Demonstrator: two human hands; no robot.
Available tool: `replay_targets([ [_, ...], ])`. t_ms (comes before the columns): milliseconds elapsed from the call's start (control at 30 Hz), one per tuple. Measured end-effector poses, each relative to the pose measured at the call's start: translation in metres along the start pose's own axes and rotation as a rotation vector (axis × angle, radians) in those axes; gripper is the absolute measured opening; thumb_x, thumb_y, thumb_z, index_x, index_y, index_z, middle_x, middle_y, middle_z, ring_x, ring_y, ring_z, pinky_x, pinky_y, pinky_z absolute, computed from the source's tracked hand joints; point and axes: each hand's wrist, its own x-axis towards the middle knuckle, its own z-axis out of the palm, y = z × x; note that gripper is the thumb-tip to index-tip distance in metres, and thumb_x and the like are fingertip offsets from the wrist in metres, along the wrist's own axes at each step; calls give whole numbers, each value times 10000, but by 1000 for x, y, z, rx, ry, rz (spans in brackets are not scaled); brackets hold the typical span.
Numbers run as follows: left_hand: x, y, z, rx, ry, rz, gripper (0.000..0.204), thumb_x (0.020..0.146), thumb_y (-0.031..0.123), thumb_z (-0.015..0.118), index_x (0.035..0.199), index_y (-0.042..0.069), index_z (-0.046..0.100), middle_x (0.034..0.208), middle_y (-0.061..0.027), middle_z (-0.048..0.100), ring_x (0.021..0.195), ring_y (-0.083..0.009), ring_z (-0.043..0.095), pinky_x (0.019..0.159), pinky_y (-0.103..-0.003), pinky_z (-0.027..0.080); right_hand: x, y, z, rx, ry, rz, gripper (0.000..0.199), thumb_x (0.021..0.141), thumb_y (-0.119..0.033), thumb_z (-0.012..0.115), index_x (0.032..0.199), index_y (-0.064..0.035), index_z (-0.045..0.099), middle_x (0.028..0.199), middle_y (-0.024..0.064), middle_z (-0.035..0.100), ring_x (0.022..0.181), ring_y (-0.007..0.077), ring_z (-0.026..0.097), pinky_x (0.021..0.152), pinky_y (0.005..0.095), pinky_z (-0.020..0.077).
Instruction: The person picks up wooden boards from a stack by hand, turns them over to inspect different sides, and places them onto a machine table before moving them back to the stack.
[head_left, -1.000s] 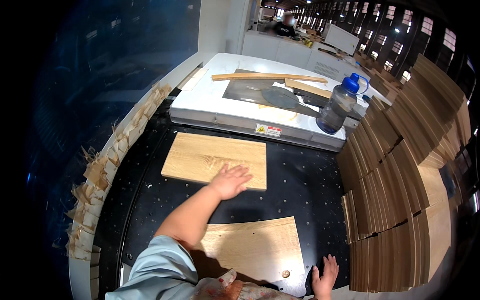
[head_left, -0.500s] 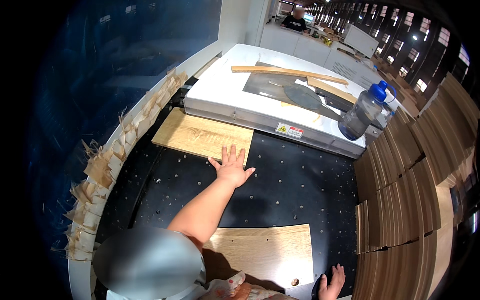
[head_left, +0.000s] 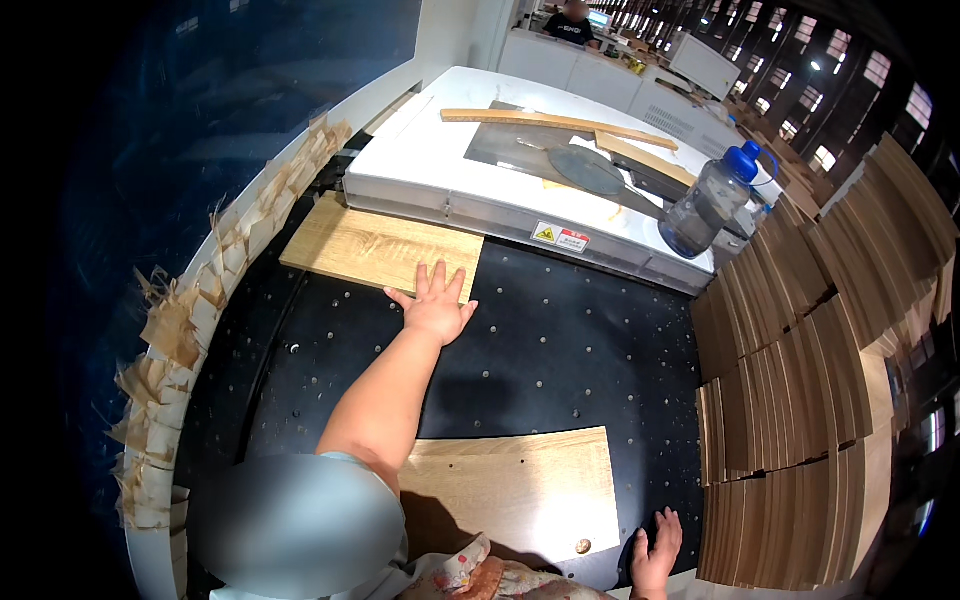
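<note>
My left hand (head_left: 436, 312) is spread out, its fingertips pressed flat on the right end of a wood-grain board (head_left: 372, 240). That board lies against the front of a white machine housing (head_left: 400, 195), on a black bed (head_left: 520, 350) dotted with small metal studs. Closer to my body lies a second, light wood-grain board (head_left: 530, 480) with two small holes and a larger round one near its right corner. My right hand (head_left: 655, 552) is beside this board's right end, fingers extended and holding nothing. My left arm and clothing cover part of the nearer board.
Tall stacks of brown panels (head_left: 790, 400) line the right side. On the white housing stand a blue-capped bottle (head_left: 705, 205) and narrow wood strips (head_left: 560, 122). Ragged tape pieces (head_left: 175, 330) edge the left frame. A person (head_left: 572, 25) is at a far desk.
The whole scene has shifted slightly up and left in view. My left hand keeps its place on the far board, and both boards stay where they were.
</note>
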Motion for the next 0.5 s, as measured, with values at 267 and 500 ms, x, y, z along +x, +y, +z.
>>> replay_targets([
  [267, 0, -3, -2, -21, -48, 4, 640, 885, 518, 425, 1426, 245, 221, 1514, -48, 75, 1389, -308, -3, 945, -763, 55, 0, -3, -3, -8, -13, -2, 393, 752, -93, 604, 1123, 13, 530, 1247, 199, 488, 1210, 383, 404, 1034, 466, 273],
  [500, 2, -2, -12, -36, -117, -3, 663, 881, 532, 423, 1435, 245, 199, 1520, -37, 29, 1390, -301, -51, 937, -766, 11, 6, 0, -5, -9, -36, -24, 414, 751, -142, 615, 1131, -3, 530, 1246, 196, 488, 1198, 381, 416, 1023, 485, 269],
])
